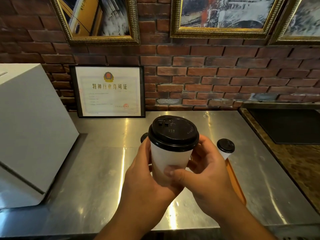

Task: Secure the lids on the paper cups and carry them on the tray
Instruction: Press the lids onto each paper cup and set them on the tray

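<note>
The left hand (143, 172) is curled round the left side of a white paper cup (167, 160), and the right hand (206, 170) grips its right side, with the thumb (171, 172) pressed on the front wall. The cup is held upright above the steel counter (103, 170), and a black lid (173, 134) sits on its rim. To the right, a second lidded cup (225, 148) stands on an orange tray (237, 184), which the right hand partly hides. Behind the left hand a dark round thing (143, 137) shows only partly. A white box (31, 127) stands at the left. A framed certificate (109, 90) leans on the brick wall (225, 75).
</note>
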